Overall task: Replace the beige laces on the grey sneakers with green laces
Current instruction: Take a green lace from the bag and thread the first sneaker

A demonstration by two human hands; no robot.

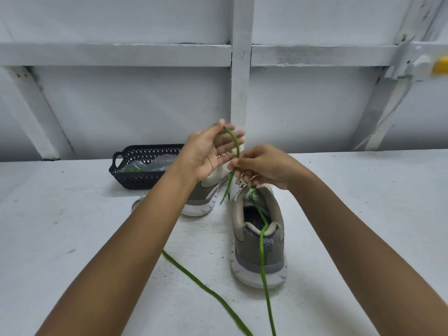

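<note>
No readable branding seen. Green lace (262,251) is pinched by left hand (208,151) and right hand (264,166) above near grey sneaker (259,238), mid-table (363,202); second sneaker (206,192) beside basket (135,173). Right side is open.

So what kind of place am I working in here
Probably a workshop or utility space: a bare white-painted bench, a painted wall with braced framing, and a dark plastic basket.

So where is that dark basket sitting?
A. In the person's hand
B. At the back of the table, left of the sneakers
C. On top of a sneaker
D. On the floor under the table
B: the dark basket rests on the table, behind and left of both sneakers.
</note>
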